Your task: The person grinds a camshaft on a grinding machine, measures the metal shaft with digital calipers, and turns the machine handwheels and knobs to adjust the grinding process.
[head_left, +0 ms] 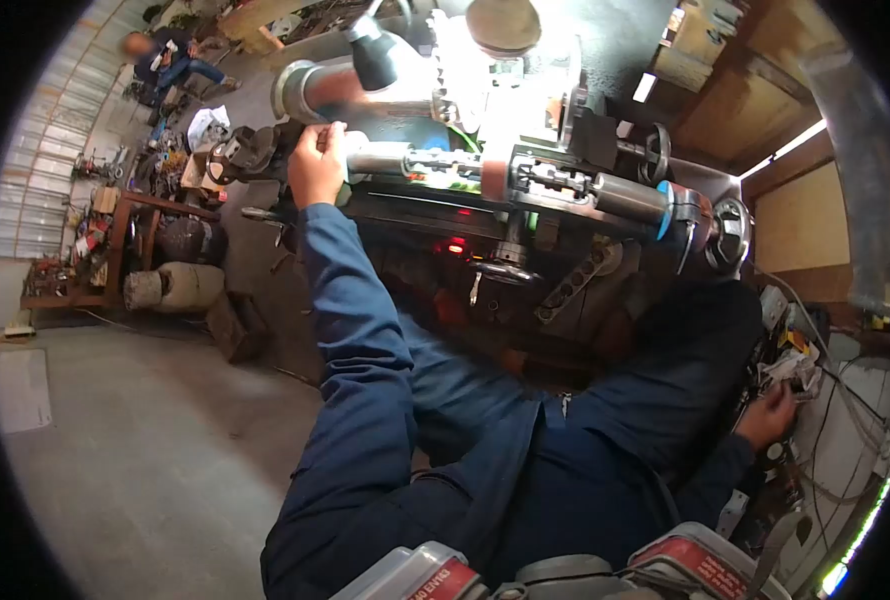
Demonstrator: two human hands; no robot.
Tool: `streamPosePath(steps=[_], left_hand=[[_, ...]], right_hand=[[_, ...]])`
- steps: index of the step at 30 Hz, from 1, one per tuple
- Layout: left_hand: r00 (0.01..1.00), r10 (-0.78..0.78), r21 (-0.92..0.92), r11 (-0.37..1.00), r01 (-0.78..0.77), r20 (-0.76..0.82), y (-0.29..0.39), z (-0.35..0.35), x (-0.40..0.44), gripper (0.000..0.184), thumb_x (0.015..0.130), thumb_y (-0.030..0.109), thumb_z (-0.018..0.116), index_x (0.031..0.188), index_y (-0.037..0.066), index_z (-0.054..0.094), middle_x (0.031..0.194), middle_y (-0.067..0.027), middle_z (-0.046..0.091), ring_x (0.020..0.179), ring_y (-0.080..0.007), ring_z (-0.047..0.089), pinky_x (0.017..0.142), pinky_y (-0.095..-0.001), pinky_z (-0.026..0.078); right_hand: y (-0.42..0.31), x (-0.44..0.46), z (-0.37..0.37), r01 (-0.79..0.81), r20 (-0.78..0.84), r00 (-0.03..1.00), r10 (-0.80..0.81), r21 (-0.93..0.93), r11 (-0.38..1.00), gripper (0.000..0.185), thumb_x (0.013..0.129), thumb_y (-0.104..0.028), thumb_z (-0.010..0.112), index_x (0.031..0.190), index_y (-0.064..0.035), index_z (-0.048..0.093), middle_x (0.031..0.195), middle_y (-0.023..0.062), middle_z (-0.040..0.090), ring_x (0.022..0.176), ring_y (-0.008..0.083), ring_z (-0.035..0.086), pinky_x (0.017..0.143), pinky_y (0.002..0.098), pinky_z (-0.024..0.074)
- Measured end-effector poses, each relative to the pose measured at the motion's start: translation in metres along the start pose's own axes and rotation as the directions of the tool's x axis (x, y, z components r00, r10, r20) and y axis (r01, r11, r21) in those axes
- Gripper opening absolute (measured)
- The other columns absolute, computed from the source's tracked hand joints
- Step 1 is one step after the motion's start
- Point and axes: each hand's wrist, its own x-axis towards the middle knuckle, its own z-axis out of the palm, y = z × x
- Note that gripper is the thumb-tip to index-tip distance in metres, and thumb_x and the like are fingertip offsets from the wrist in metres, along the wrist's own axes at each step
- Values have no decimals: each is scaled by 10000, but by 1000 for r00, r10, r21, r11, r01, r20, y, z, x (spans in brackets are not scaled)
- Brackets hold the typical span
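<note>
Sitting near right, my right hand (768, 415) is just beside some crumpled wrapping (795, 375); fingers partly curled, can't tell if they've got anything. Farther in, the metal shaft assembly (557, 178) runs left to right across the machine (415, 206). Looks stiff and heavy to me, maybe slick if oily, so I'd grab the smooth round ends, not the stepped middle. Its left end is just right of my left hand (317, 165), fingers bunched nearly closed, but gripping or merely touching? Can't tell. Far side: a black lamp (373, 55).
</note>
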Motion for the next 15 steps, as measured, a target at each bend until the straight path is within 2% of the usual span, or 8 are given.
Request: streamPosePath(steps=[1,3,5,6,8,10,11,15], left_hand=[[1000,-29,25,999,29,8,6,-2,-2,238,970,209,637,965,-24,687,941,-93,762,859,-158,725,780,-298,543],[999,3,92,996,-1,-32,-8,-1,0,239,962,217,648,963,-17,695,910,-95,766,835,-159,732,751,-296,543],[999,26,138,990,-20,-42,-4,-2,-1,241,955,224,656,959,-13,701,895,-98,766,829,-158,735,739,-294,541],[998,39,132,991,-31,-57,-3,-3,-1,251,944,240,670,950,-9,708,869,-97,764,814,-158,738,722,-295,541],[995,47,143,989,-35,-83,0,-3,-3,277,921,312,681,934,38,723,857,-96,759,806,-214,744,706,-339,552],[994,47,150,988,-32,-99,3,-4,-3,301,900,387,681,915,92,736,844,-75,756,799,-258,739,705,-392,557],[986,103,268,961,-65,-128,5,-5,-2,305,891,398,685,915,99,739,840,-74,754,799,-272,733,711,-408,550],[993,54,248,968,-27,-101,5,-4,3,328,889,446,660,913,130,744,838,-72,751,817,-306,718,737,-449,514]], right_hand=[[-73,22,-3,137,3,990,-140,177,975,156,963,-137,631,1043,-27,707,1030,157,678,968,337,642,827,411,518],[-200,48,-17,389,20,893,-450,468,793,142,908,-113,711,1034,-48,710,971,128,659,921,307,632,824,395,502],[-302,59,-24,497,-23,741,-671,692,524,171,864,-76,735,1033,-56,711,927,115,646,876,293,624,793,386,501],[-345,56,-21,450,-11,713,-701,774,446,182,836,-71,753,1012,-55,709,921,106,648,862,297,623,781,390,504],[-416,53,-9,522,-49,598,-800,782,342,166,833,-115,752,984,-64,706,959,102,657,891,299,633,792,397,516],[-469,44,6,566,-13,537,-844,747,349,215,812,-141,773,1002,-64,707,967,118,663,938,321,634,807,385,517],[-485,39,16,618,-6,524,-852,691,375,230,808,-173,775,1003,-70,709,979,115,668,948,318,637,816,391,520],[-516,25,28,733,9,525,-851,503,458,278,761,-265,786,986,-113,727,1045,101,690,972,301,652,847,398,530]])
